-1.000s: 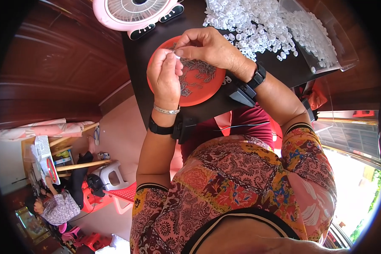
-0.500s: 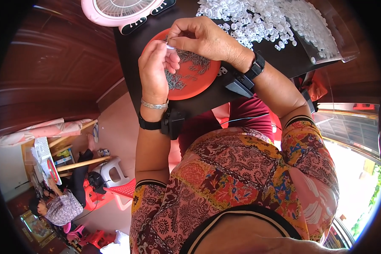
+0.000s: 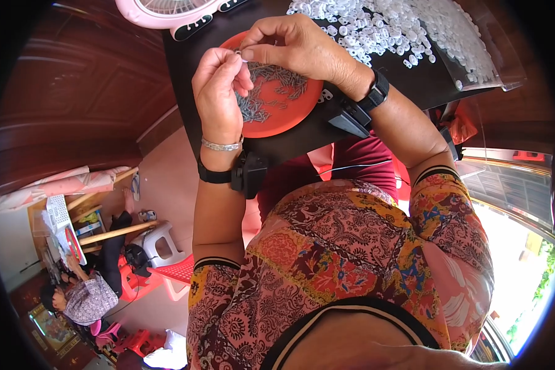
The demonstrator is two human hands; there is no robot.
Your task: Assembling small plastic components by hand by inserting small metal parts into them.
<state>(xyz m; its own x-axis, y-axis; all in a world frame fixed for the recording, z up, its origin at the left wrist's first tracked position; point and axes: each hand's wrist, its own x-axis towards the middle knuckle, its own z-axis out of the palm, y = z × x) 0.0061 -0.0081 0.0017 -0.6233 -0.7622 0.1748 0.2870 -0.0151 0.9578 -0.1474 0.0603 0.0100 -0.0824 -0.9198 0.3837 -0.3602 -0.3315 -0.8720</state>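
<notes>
Over a round orange-red plate, my two hands meet fingertip to fingertip. My left hand pinches a small white plastic piece, mostly covered by the fingers. Thumb and forefinger of my right hand press together at that same piece; anything they hold is too small to make out. Thin grey screw-like pieces lie scattered in the plate. Beyond my right hand spreads a heap of small white oval plastic pieces with holes.
The dark table carries a pink fan at the far left and a clear tray of white pieces at the far right. Left of me are a grey-white stool, red stools and another person.
Both hands have shifted slightly up and left in the picture, fingertips still together. My left hand has turned a little, and less of the white piece shows.
</notes>
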